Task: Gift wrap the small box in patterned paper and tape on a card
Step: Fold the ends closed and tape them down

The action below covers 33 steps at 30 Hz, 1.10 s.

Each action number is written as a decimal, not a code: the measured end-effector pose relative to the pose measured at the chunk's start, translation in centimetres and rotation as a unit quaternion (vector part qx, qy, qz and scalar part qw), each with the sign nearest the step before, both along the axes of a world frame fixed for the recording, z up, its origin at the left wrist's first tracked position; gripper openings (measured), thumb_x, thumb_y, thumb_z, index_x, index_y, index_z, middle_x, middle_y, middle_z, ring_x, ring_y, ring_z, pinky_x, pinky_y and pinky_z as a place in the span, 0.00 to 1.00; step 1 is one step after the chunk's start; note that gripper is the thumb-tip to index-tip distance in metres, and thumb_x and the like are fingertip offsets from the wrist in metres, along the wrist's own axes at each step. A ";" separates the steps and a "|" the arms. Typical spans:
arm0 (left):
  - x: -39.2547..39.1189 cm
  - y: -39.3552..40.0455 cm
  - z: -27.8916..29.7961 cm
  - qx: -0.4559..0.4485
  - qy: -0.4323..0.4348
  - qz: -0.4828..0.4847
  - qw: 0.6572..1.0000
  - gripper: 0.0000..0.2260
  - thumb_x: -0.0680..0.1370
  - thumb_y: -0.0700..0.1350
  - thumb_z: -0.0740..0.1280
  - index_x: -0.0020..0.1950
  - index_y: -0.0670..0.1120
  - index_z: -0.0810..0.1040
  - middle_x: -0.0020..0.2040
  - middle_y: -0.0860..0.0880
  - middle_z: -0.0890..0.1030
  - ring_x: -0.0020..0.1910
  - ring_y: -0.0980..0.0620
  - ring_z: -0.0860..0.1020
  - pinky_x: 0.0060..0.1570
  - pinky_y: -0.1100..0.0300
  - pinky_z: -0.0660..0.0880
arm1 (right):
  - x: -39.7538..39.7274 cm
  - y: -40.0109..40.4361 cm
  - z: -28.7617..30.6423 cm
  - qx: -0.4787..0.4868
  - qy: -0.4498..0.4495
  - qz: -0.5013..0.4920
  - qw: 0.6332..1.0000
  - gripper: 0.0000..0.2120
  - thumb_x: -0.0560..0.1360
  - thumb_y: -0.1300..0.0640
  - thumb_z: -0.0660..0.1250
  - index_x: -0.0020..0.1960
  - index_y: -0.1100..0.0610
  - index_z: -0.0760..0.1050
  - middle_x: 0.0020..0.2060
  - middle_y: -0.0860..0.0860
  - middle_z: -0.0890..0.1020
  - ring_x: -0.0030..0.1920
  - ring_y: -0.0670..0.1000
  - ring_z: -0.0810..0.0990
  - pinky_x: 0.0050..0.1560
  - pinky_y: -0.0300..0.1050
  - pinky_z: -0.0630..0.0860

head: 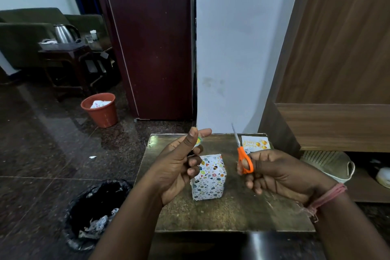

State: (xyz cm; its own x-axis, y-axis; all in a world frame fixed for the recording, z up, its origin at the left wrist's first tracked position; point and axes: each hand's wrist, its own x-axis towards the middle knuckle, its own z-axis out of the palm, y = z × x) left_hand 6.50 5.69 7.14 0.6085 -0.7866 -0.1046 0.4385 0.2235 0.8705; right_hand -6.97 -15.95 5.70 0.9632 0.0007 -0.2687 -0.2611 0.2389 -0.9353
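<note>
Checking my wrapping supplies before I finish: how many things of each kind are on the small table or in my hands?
Wrapped box: 1
Birthday card: 1
Scissors, in the right hand: 1
Small colourful piece, unclear what, pinched in the left hand: 1
Total: 4

A small table (232, 213) with a worn, brownish-gold top stands on a dark speckled stone floor (42, 164). On the tabletop, near its middle, sits a box wrapped in white patterned paper (210, 179), and at the far right corner lies a white "Happy Birthday" card (256, 143) with gold balloons, well apart from the box. On the floor to the table's left stands a bin lined with a black bag (95, 213), and farther back an orange bucket (100, 110) and a small white scrap (92, 157).
</note>
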 end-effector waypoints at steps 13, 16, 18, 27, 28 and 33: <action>-1.0 -0.4 0.5 0.023 -0.122 0.025 0.992 0.33 0.65 0.53 0.77 0.70 0.48 0.78 0.60 0.41 0.84 0.36 0.53 0.76 0.32 0.63 0.75 | 3.2 1.5 -8.9 -0.631 0.233 -0.093 0.735 0.19 0.79 0.57 0.60 0.70 0.50 0.75 0.65 0.53 0.79 0.64 0.55 0.78 0.65 0.45 0.74; -1.0 -0.4 0.4 0.029 -0.127 0.027 0.991 0.35 0.63 0.53 0.83 0.68 0.49 0.79 0.62 0.40 0.83 0.36 0.53 0.77 0.32 0.62 0.76 | 3.4 1.3 -9.9 -0.625 0.241 -0.090 0.737 0.21 0.80 0.58 0.58 0.71 0.49 0.73 0.66 0.52 0.78 0.66 0.54 0.78 0.67 0.46 0.74; -0.9 -0.6 0.4 0.029 -0.126 0.027 0.991 0.36 0.61 0.54 0.82 0.68 0.48 0.79 0.61 0.40 0.84 0.35 0.52 0.77 0.32 0.62 0.76 | 3.3 1.5 -9.4 -0.634 0.249 -0.081 0.727 0.20 0.79 0.55 0.60 0.69 0.47 0.75 0.64 0.51 0.80 0.63 0.54 0.79 0.65 0.46 0.75; -0.9 -0.6 0.3 0.041 -0.147 0.025 0.988 0.29 0.69 0.47 0.76 0.70 0.47 0.78 0.58 0.37 0.84 0.36 0.52 0.77 0.35 0.61 0.77 | 2.7 5.3 3.3 -0.280 -0.180 -0.286 0.899 0.08 0.81 0.50 0.66 0.50 0.50 0.84 0.36 0.48 0.82 0.35 0.52 0.80 0.39 0.49 0.78; -0.9 -0.5 0.3 0.041 -0.148 0.024 0.988 0.28 0.70 0.46 0.76 0.70 0.47 0.78 0.57 0.38 0.85 0.37 0.52 0.78 0.35 0.61 0.78 | 2.7 5.6 3.5 -0.258 -0.175 -0.258 0.914 0.08 0.81 0.51 0.67 0.50 0.51 0.84 0.35 0.48 0.82 0.34 0.51 0.79 0.38 0.47 0.77; -1.0 -0.6 0.2 0.047 -0.148 0.013 0.988 0.26 0.71 0.43 0.75 0.70 0.45 0.77 0.49 0.41 0.85 0.37 0.51 0.79 0.34 0.61 0.78 | 2.8 6.2 2.9 -0.178 -0.142 -0.205 0.952 0.05 0.78 0.60 0.71 0.52 0.59 0.85 0.34 0.54 0.83 0.32 0.51 0.79 0.34 0.42 0.76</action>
